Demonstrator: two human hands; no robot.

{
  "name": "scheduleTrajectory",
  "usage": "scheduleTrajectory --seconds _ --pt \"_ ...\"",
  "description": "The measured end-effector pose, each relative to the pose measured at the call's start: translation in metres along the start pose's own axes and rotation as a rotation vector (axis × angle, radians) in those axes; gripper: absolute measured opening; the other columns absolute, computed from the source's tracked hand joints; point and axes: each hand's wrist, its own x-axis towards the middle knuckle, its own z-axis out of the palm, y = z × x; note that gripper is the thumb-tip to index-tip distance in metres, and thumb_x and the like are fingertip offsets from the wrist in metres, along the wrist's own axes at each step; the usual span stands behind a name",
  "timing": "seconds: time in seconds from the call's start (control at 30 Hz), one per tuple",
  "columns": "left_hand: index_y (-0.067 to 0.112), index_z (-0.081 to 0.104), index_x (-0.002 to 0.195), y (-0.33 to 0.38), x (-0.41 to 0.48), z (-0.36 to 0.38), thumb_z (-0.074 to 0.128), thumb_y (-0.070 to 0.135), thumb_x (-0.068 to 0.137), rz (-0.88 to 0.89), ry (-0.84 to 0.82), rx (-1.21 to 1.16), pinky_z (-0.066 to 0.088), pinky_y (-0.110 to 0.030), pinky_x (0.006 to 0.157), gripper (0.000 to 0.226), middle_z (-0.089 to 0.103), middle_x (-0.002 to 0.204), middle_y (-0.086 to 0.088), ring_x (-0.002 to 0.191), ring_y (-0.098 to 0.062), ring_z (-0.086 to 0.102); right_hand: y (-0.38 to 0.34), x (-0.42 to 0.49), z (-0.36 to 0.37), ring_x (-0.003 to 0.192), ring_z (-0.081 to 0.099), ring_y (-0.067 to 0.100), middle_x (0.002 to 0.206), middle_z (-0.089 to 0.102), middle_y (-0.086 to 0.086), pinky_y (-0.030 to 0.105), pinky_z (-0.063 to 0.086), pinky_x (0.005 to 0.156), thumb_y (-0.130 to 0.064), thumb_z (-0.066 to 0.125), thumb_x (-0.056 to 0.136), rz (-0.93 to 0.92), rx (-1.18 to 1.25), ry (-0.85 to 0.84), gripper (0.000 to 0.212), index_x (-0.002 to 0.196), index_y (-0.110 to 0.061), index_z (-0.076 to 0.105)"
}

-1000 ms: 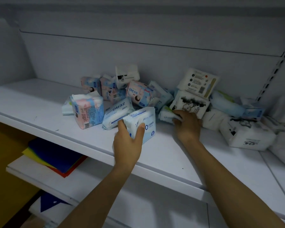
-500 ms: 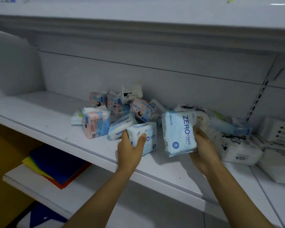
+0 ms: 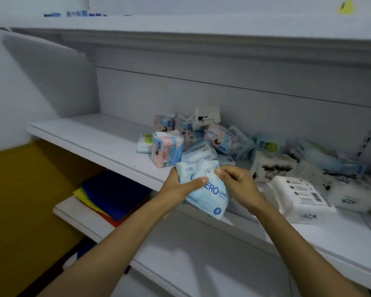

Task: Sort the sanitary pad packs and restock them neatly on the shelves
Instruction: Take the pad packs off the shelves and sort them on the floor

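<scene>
Gathering two pale blue ZERO LEAKS packs [image 3: 210, 189] into one bundle, the person holds them just off the front edge of the white shelf [image 3: 90, 136], with the mixed heap lying beyond the grip. The left hand [image 3: 176, 187] wraps the bundle from its left side, thumb pressed across the printed face; the right hand [image 3: 238, 183] pinches the top right corner, fingers curled shut on the wrapper. How many packs sit in the bundle is a judgement (two faces seem to overlap, the rear one partly hidden).

To do this step well, the person would likely square the edges against each other before letting go with either hand, since the soft wrappers look slippery and the lower pack tilts down below the grip. Just behind the fingers lies another ZERO pack [image 3: 198, 151] on its side, a likely next match. To the left of the grip stands a pink and blue pack [image 3: 166, 150], upright. To the right sit white packs with black print [image 3: 272, 166] and a white pack with a barcode [image 3: 302, 196]. The clear shelf run far left of the grip looks the sensible place for a neat row.
</scene>
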Motion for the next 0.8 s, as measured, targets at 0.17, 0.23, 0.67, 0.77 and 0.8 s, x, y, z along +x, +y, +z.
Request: scheduleTrajectory --seconds 0.17,0.23,0.67,0.77,0.8 --pt "0.025 0.046 0.122 -0.014 0.001 0.007 0.078 0.023 0.079 0.014 0.104 0.002 0.056 -0.037 0.088 0.054 0.067 0.114 0.004 0.100 -0.014 0.067 0.031 -0.022 -0.049 0.087 0.059 0.000 0.092 0.065 -0.012 0.015 0.044 0.076 -0.058 0.044 0.088 -0.174 -0.434 0.294 0.039 0.095 -0.025 0.065" --pt "0.026 0.044 0.123 -0.015 0.002 0.018 0.076 0.020 0.080 0.044 0.069 0.059 0.056 -0.029 0.083 0.054 0.065 0.113 0.007 0.100 -0.010 0.066 0.041 -0.027 -0.067 0.087 0.057 0.001 0.094 0.064 -0.008 0.019 0.043 0.076 -0.056 0.041 0.089 -0.180 -0.528 0.235 0.047 0.101 -0.019 0.067" --pt "0.019 0.047 0.129 -0.004 0.021 0.043 0.067 0.024 0.082 0.035 0.075 -0.346 0.055 -0.045 0.088 0.052 0.068 0.117 -0.011 0.105 -0.029 0.066 0.015 -0.019 -0.040 0.114 0.062 0.013 0.128 0.058 -0.013 0.036 0.055 0.089 -0.074 0.083 0.031 0.143 0.345 -0.016 0.140 0.149 -0.035 0.018" --pt "0.022 0.042 0.131 0.007 0.008 -0.001 0.068 0.027 0.073 0.095 0.020 -0.265 0.057 -0.042 0.083 0.064 0.066 0.120 -0.011 0.106 -0.028 0.066 -0.005 -0.008 -0.002 0.105 0.067 0.012 0.121 0.066 -0.009 0.027 0.057 0.074 -0.052 0.090 0.046 0.083 0.373 -0.098 0.107 0.137 -0.030 0.039" --pt "0.025 0.041 0.130 0.011 0.001 -0.019 0.073 0.027 0.071 0.110 -0.026 -0.165 0.056 -0.040 0.084 0.067 0.064 0.123 -0.009 0.108 -0.026 0.065 -0.014 -0.004 0.014 0.102 0.068 0.010 0.117 0.068 -0.011 0.025 0.057 0.073 -0.041 0.088 0.056 0.041 0.360 -0.108 0.086 0.131 -0.031 0.046"
